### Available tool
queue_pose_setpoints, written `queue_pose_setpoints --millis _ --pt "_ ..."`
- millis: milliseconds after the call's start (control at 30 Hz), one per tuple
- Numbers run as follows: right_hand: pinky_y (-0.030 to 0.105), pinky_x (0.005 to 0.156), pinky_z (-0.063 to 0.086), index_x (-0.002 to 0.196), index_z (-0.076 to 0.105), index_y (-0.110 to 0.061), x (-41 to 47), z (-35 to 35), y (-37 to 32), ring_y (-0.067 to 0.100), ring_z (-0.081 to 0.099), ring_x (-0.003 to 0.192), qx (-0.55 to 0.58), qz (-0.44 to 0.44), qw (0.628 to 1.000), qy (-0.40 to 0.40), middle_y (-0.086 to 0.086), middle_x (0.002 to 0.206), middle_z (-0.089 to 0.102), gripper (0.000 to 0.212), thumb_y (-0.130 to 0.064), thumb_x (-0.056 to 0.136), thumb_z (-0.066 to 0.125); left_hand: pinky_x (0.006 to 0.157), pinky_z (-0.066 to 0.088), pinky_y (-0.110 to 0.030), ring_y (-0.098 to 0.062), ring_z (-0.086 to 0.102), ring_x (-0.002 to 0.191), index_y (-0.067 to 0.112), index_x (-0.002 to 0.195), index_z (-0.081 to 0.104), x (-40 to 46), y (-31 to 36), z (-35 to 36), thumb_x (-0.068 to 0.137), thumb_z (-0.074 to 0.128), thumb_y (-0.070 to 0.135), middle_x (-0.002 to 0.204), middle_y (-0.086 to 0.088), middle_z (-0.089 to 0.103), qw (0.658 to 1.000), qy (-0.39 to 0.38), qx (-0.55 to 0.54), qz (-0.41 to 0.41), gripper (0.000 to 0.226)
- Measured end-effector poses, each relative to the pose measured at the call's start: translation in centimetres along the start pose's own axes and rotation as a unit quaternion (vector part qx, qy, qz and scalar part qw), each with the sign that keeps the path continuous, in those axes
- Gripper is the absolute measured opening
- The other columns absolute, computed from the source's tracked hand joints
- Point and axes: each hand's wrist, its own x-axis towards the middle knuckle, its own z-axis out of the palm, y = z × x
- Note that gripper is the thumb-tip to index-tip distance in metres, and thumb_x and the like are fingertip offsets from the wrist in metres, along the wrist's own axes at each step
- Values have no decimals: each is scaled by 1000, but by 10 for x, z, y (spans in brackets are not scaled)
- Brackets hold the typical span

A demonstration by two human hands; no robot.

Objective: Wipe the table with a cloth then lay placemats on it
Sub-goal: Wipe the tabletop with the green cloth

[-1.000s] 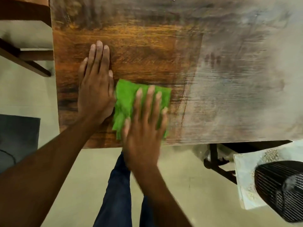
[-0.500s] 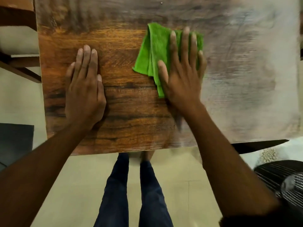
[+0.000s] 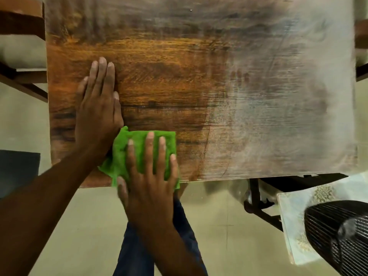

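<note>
Looking down from the head camera, the wooden table (image 3: 179, 80) fills most of the view. Its left part shows rich brown grain, while its right part is dull and grey with a hazy film. The right hand (image 3: 149, 176) lies flat with straight, spread fingers on a folded green cloth (image 3: 127, 148), pressing it to the tabletop at the near edge; the cloth's lower corner hangs just over that edge. The left hand (image 3: 97, 112) rests palm down on the bare wood just beside the cloth, fingers straight and close together, holding nothing; its heel touches the cloth's upper left corner. Both forearms reach in from the bottom of the view, and dark blue trouser legs (image 3: 137, 251) show below the table against a pale floor (image 3: 79, 226). At lower right a black wire-grilled fan (image 3: 338, 236) stands in front of a pale patterned surface (image 3: 294, 212). A dark metal table frame (image 3: 256, 202) shows under the near right corner.
</note>
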Motion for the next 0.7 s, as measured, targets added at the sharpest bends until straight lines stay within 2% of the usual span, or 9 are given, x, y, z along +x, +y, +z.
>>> queue_pose_setpoints --millis 100,200,300,400,500,567,700 --pt "56 133 12 174 13 -28 2 3 4 31 6 168 5 -11 1000 5 10 182 2 78 -57 107 42 133 11 -39 -21 11 165 9 169 19 -1 -2 2 113 31 18 177 -11 17 1000 0 0 -2 58" --pt "52 134 15 174 12 -26 -2 -6 57 24 4 169 -3 -17 1000 26 5 182 2 72 -54 111 35 134 11 -40 -21 11 165 9 169 20 -2 0 2 113 30 19 177 -11 17 1000 6 2 -2 58" --pt "52 135 12 174 12 -22 19 -23 120 24 2 169 -39 54 996 53 7 182 2 71 -51 111 27 134 8 -39 -22 9 166 7 169 17 -4 3 2 114 28 21 178 -12 14 1000 0 10 -4 58" --pt "51 136 4 174 8 -16 83 -41 162 30 -1 169 -49 89 992 76 14 181 0 74 -52 112 25 135 7 -41 -23 5 166 6 169 14 -5 5 3 114 24 25 178 -14 11 1000 -10 19 -1 59" --pt "53 135 0 173 8 -10 166 -56 173 38 -2 168 -28 63 994 82 22 180 0 80 -58 111 25 135 7 -42 -23 4 166 6 169 12 -5 5 2 114 23 26 178 -14 9 1000 -13 20 2 60" --pt "52 135 2 174 10 -13 205 -63 174 38 0 168 -27 45 995 81 21 180 2 79 -60 111 22 135 7 -42 -23 5 166 6 169 12 -5 6 1 114 25 25 178 -14 10 1000 -12 20 4 60" --pt "54 134 8 174 12 -25 188 -57 166 35 2 168 -50 15 994 92 17 181 3 68 -55 113 19 135 7 -41 -23 6 166 6 169 13 -6 6 2 115 28 22 178 -14 11 1000 -10 23 3 59"
